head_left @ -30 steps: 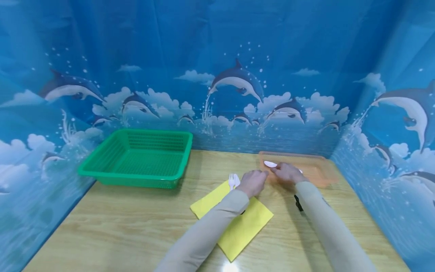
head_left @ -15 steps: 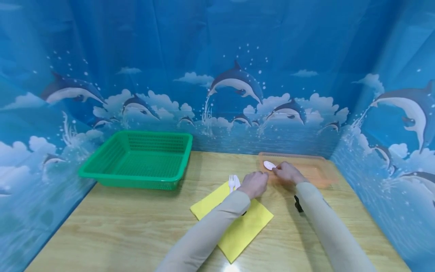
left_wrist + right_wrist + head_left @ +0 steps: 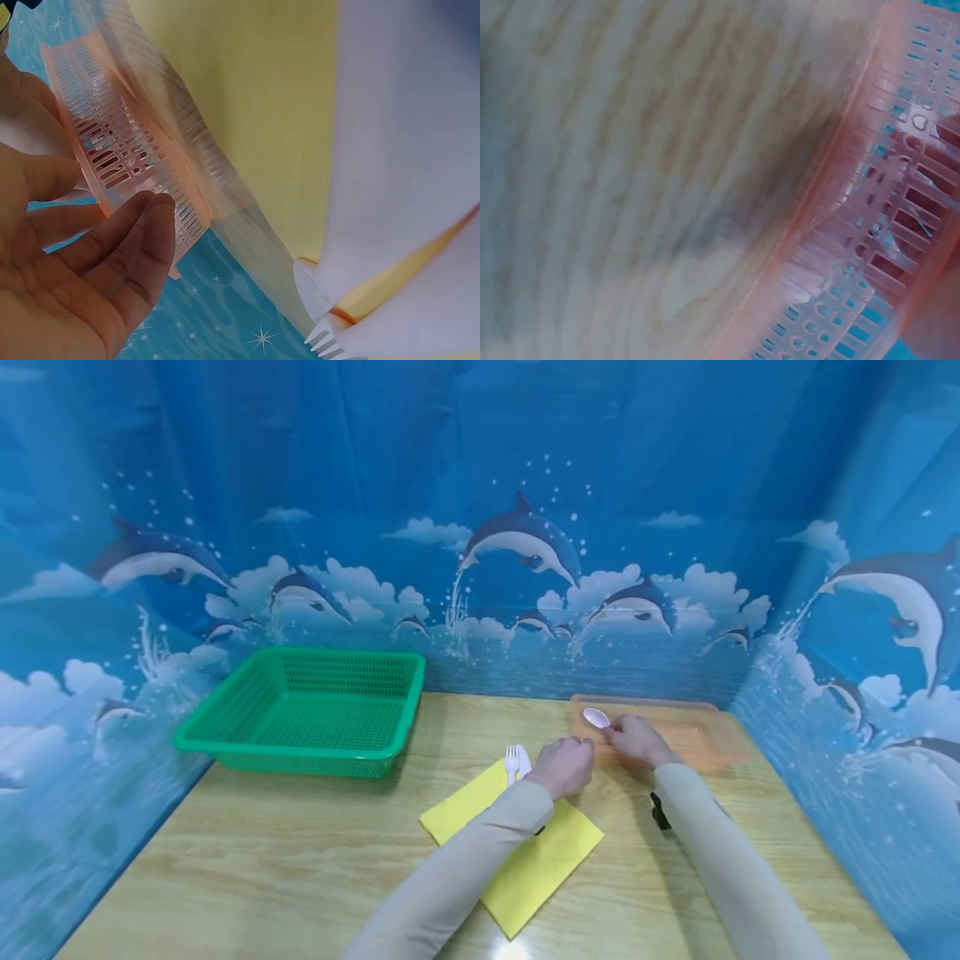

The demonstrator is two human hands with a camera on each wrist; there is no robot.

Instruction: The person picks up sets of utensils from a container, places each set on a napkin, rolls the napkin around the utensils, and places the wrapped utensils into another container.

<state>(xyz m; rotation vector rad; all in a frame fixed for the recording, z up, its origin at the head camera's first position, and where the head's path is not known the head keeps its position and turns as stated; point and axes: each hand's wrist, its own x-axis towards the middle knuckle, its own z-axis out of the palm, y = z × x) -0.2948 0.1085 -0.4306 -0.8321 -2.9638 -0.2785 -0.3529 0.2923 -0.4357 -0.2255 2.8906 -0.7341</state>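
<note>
In the head view, my right hand (image 3: 637,742) reaches over the near side of the orange plastic basket (image 3: 697,735) and grips a white spoon (image 3: 597,718), its bowl pointing to the back left. My left hand (image 3: 561,767) hovers by the basket's near left corner. The left wrist view shows that hand's fingers (image 3: 146,240) loosely bent in front of the slotted basket wall (image 3: 112,135), with nothing between them and the thumb. A white fork (image 3: 512,762) and a white knife (image 3: 523,760) lie on a folded yellow cloth (image 3: 540,868), partly hidden under my left arm.
A green slotted basket (image 3: 330,718) stands at the back left of the wooden table (image 3: 300,860). Blue curtains (image 3: 420,485) with dolphins close off the back and both sides. The right wrist view is mostly tabletop and orange basket wall (image 3: 817,255).
The spoon in my right hand has turned, its bowl now facing up more and tilting toward the back. A white end earlier seen behind the right hand is hidden. My left hand has barely moved.
</note>
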